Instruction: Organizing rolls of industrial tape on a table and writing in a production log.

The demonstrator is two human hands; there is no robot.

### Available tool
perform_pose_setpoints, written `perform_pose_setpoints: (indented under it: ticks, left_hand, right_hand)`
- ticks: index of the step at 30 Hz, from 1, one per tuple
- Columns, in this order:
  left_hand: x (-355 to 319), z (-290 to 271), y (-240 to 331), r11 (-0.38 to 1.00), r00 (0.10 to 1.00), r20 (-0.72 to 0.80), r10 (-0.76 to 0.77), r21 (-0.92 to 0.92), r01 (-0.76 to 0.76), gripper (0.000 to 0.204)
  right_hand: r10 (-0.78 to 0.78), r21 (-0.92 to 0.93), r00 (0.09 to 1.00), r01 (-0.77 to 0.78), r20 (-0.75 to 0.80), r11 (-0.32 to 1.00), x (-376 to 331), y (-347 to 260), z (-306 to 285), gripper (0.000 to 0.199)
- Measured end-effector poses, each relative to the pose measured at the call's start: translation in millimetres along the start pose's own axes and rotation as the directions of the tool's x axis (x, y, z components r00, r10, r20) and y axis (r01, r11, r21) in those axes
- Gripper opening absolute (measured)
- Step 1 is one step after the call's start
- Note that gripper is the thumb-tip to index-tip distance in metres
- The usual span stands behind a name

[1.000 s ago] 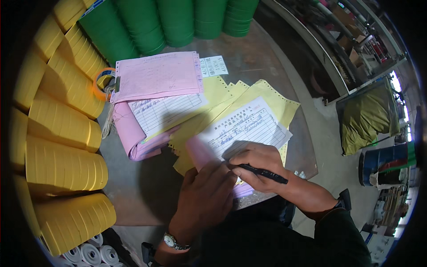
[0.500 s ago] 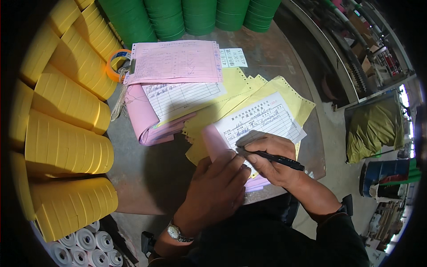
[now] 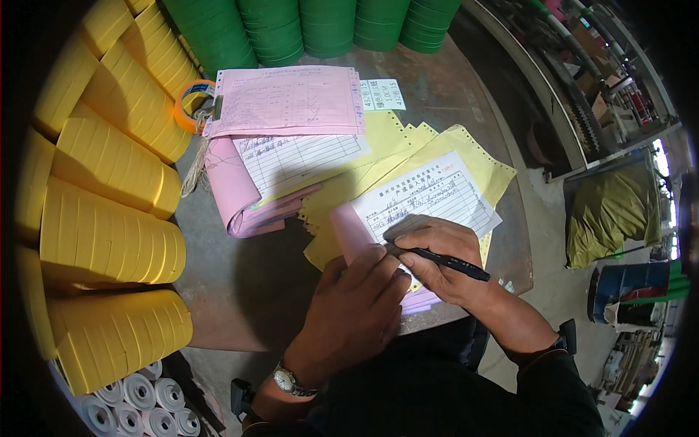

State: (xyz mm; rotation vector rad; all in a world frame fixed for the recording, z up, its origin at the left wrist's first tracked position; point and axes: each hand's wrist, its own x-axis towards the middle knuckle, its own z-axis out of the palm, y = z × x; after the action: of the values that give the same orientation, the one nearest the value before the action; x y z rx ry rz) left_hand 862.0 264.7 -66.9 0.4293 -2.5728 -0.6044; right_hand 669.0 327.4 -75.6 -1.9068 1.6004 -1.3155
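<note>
In the head view, the right hand [image 3: 437, 262] holds a black pen [image 3: 444, 262]. Its fingers are curled tight around the pen. The pen lies almost flat. Its long line runs from left to right, dropping a little toward the right. The tip points left, toward the left hand, and the back end sticks out to the right past the knuckles. The tip is hidden by the fingers, so I cannot tell if it touches the paper.

The left hand [image 3: 357, 306] lies flat on a pink sheet [image 3: 349, 229] with its fingers close together, pressing down. It holds nothing. There is a watch [image 3: 285, 380] on that wrist. The two hands touch each other.

Under the right hand is a white form [image 3: 429, 200] with printed lines. It is tilted, with its long side going up to the right. It lies on yellow sheets [image 3: 408, 156], and these lie on the round dark worktop [image 3: 240, 284].

Farther up is a pad of pink forms [image 3: 291, 102], with a white lined page [image 3: 298, 160] under it. A roll of orange tape [image 3: 191, 102] sits just beside the pad on the left.

Yellow rolls [image 3: 109, 233] are stacked along the left side. Green rolls [image 3: 306, 25] stand at the top. Small white rolls [image 3: 138, 397] are at the lower left.
</note>
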Motion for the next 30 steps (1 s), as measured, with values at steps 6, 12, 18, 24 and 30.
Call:
perform_pose_setpoints:
  ticks: [6,12,18,24,30]
  left_hand:
    - [1.2,-1.2,0.1,1.000,1.000,0.002,0.001,-0.010,-0.001,0.039]
    - [1.8,-1.4,1.0,1.000,1.000,-0.001,0.000,-0.018,0.000,0.037]
    - [2.4,-2.6,1.2,1.000,1.000,0.010,0.004,-0.008,-0.004,0.034]
    - [3.0,-2.2,1.8,1.000,1.000,0.002,-0.003,-0.020,0.003,0.035]
    - [2.2,-1.9,1.7,1.000,1.000,-0.004,-0.005,-0.010,0.005,0.034]
  right_hand:
    - [0.022,0.016,1.000,-0.022,0.004,1.000,0.8,-0.8,-0.8,0.018]
    - [0.032,0.000,0.999,-0.032,-0.002,0.999,-0.3,-1.4,-0.6,0.017]
    - [0.018,-0.005,1.000,-0.018,-0.009,1.000,0.7,-3.1,-1.0,0.016]
    - [0.043,-0.008,0.999,-0.043,-0.024,0.999,-0.6,-1.6,-0.8,0.014]
    - [0.043,-0.018,0.999,-0.043,-0.009,0.999,-0.1,-2.3,-1.2,0.015]
